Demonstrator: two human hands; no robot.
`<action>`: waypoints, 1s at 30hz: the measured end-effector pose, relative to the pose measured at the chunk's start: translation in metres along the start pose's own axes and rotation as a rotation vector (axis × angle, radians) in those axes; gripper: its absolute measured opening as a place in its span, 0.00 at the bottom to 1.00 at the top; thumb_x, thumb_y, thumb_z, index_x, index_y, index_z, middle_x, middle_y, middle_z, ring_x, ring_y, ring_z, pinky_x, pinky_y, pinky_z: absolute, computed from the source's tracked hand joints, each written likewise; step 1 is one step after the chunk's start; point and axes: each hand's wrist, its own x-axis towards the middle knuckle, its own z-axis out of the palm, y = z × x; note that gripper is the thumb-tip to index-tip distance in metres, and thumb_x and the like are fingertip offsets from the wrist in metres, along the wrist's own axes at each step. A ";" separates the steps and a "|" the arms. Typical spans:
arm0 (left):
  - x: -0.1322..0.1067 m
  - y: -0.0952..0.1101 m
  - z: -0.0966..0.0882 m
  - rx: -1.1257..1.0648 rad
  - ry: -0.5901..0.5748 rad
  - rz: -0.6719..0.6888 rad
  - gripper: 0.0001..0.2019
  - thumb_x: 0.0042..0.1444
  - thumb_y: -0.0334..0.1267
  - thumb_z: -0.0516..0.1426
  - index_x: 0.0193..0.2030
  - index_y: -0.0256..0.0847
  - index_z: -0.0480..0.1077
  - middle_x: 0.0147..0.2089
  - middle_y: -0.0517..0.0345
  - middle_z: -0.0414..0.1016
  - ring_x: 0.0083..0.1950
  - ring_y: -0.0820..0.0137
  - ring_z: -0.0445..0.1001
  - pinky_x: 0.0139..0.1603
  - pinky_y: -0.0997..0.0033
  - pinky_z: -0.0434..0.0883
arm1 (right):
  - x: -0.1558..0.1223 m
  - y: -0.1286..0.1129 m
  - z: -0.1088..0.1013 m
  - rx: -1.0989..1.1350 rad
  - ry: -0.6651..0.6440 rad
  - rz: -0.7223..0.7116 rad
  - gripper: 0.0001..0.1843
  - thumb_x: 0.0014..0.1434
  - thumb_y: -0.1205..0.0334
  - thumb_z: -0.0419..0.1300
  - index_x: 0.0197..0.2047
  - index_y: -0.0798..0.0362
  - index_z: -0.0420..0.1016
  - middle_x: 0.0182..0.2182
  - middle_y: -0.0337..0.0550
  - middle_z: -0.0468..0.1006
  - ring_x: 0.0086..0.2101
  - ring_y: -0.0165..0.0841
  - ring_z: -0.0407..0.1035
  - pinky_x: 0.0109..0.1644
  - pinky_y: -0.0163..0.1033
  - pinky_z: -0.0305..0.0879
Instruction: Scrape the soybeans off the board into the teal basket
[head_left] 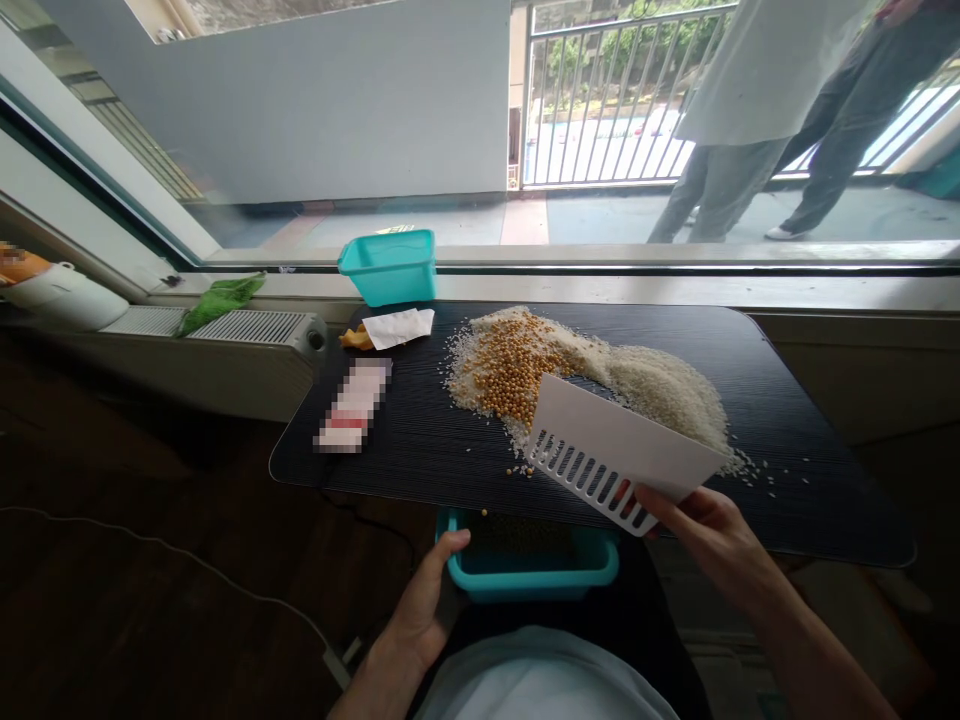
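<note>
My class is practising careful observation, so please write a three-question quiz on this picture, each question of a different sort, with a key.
1. Multiple choice: what colour are the small round beans lying among the loose white rice-like grains?
A) black
B) golden-yellow
C) green

2. True or false: the person's left hand holds the flat white slotted sheet.

3. Fill in the gap: the crumpled green cloth lies at the left of the view, on the white, grilled ____ below the window.

Key:
1. B.
2. False; the right hand holds it.
3. Radiator.
</note>
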 end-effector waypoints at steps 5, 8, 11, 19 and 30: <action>-0.001 0.001 0.002 0.000 -0.005 -0.007 0.12 0.58 0.33 0.57 0.48 0.33 0.72 0.35 0.51 0.82 0.41 0.62 0.81 0.44 0.66 0.77 | -0.005 0.003 -0.007 -0.043 0.047 0.006 0.26 0.42 0.38 0.69 0.32 0.53 0.86 0.28 0.48 0.85 0.28 0.40 0.76 0.30 0.40 0.74; 0.000 0.002 0.002 0.007 0.006 -0.012 0.13 0.57 0.33 0.58 0.49 0.33 0.72 0.36 0.50 0.82 0.42 0.61 0.81 0.44 0.66 0.77 | -0.004 0.005 -0.006 -0.053 0.002 0.010 0.28 0.39 0.35 0.69 0.29 0.53 0.85 0.26 0.48 0.84 0.25 0.39 0.75 0.27 0.40 0.74; -0.001 0.002 0.002 0.013 0.002 -0.006 0.15 0.56 0.34 0.58 0.50 0.34 0.72 0.38 0.50 0.82 0.42 0.60 0.81 0.45 0.64 0.76 | -0.002 0.004 -0.004 -0.044 -0.059 0.011 0.28 0.37 0.35 0.70 0.28 0.53 0.85 0.24 0.48 0.83 0.23 0.38 0.74 0.25 0.40 0.73; -0.002 0.002 0.002 0.023 -0.010 0.004 0.16 0.57 0.33 0.58 0.52 0.32 0.71 0.39 0.49 0.82 0.44 0.61 0.80 0.47 0.66 0.75 | -0.001 0.004 0.001 -0.032 -0.077 -0.010 0.27 0.39 0.36 0.69 0.28 0.53 0.85 0.25 0.48 0.84 0.24 0.39 0.74 0.25 0.40 0.73; 0.002 0.017 -0.021 0.024 0.005 0.053 0.17 0.58 0.37 0.58 0.52 0.33 0.71 0.41 0.48 0.83 0.45 0.60 0.80 0.48 0.63 0.74 | 0.018 0.013 0.044 -0.042 -0.251 -0.185 0.21 0.49 0.42 0.67 0.38 0.49 0.86 0.34 0.44 0.86 0.35 0.43 0.79 0.41 0.45 0.77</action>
